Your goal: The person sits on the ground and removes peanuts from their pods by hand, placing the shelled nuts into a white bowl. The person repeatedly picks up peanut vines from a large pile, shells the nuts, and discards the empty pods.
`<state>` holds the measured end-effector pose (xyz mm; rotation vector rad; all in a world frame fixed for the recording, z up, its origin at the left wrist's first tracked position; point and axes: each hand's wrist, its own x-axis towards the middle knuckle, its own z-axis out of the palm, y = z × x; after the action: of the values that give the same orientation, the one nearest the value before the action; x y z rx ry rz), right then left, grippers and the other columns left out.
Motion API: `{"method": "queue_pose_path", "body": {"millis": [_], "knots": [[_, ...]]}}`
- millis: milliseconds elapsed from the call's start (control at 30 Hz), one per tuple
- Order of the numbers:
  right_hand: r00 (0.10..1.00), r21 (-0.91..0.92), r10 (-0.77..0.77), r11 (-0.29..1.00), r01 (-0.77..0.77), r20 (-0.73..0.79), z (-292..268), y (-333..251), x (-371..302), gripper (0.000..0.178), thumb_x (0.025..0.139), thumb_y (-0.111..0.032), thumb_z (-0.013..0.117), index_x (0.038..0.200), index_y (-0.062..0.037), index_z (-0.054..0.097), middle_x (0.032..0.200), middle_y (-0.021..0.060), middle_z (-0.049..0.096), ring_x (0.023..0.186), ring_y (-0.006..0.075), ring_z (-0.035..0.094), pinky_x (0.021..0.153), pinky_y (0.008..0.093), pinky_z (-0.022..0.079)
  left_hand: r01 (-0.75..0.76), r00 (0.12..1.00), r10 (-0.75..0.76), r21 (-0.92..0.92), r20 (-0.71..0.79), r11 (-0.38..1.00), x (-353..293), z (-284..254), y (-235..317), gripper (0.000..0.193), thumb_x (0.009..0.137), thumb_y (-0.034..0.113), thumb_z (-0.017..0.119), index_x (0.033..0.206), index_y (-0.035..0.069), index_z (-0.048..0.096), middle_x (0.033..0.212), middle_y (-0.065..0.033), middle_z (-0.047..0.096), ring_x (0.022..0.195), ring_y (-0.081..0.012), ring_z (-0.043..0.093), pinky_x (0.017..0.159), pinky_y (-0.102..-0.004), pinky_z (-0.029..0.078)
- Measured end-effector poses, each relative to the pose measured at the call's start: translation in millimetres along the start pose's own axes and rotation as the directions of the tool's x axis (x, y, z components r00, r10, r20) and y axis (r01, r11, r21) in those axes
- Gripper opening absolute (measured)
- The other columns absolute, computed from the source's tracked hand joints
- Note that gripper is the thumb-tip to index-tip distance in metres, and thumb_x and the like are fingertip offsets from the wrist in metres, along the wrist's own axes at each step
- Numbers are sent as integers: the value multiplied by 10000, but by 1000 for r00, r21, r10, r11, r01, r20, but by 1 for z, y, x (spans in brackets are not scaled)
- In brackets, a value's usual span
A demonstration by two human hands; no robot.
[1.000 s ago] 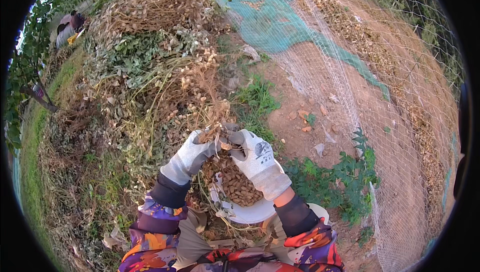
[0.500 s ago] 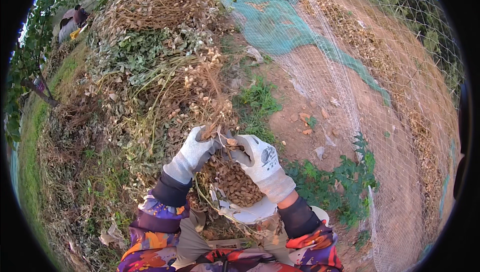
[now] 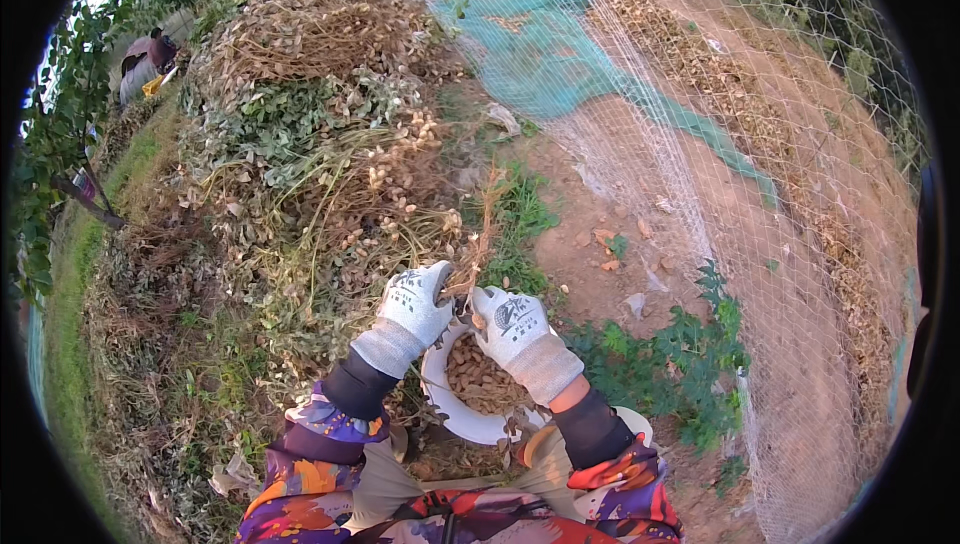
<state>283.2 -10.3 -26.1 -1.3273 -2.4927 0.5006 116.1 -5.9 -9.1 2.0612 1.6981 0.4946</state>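
Note:
Both my hands wear white gloves with grey palms. They meet above a white bucket [image 3: 468, 428], which holds a heap of brown peanuts [image 3: 482, 376]. Closed round a dry peanut plant [image 3: 488, 224], my left hand [image 3: 415, 304] holds it with its thin brown roots or stems pointing up and away from me. My right hand [image 3: 515, 329] is closed too, its thumb and fingers pinching the same plant close to the left fingers. A pod shows at the right fingertips. The fingers partly hide the grip and the bucket's far rim.
A long heap of pulled peanut plants [image 3: 310, 134] lies ahead and left. White netting [image 3: 690, 194] with green mesh [image 3: 560, 64] covers ground to the right. Leafy weeds [image 3: 680, 359] grow beside the bucket. Far left, a person [image 3: 160, 51] is near a tree [image 3: 75, 144].
The plant's tangled end now stands up above my hands, farther right than before. My left hand has turned to show its back, and more of the bucket's rim shows.

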Motion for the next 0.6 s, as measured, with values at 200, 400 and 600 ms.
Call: {"method": "queue_pose_path", "body": {"millis": [200, 400, 600], "knots": [[929, 458, -200, 825, 332, -313, -16, -8, -23, 272, 711, -30, 584, 982, -41, 573, 837, 143, 581, 763, 339, 577, 653, 378, 460, 167, 919, -131, 65, -372, 984, 20, 2, -25, 308, 726, 159, 600, 1011, 44, 581, 875, -164, 624, 865, -342, 593, 755, -402, 471], [995, 134, 97, 986, -100, 30, -4, 19, -3, 254, 730, -167, 634, 962, -79, 582, 877, 138, 583, 864, 334, 576, 722, 421, 468, -35, 922, -136, -428, -362, 903, 22, -2, -45, 361, 772, 21, 559, 1131, -11, 534, 908, -91, 627, 737, -150, 582, 677, -282, 476], [998, 412, 31, 911, -10, -45, 0, 11, -3, 293, 722, -233, 664, 949, -60, 599, 927, 163, 572, 898, 309, 574, 748, 407, 457, 56, 943, -307, -852, -126, 521, 15, -2, -23, 202, 821, 17, 527, 1019, 5, 562, 818, -33, 603, 661, -103, 548, 571, -243, 455]]}}
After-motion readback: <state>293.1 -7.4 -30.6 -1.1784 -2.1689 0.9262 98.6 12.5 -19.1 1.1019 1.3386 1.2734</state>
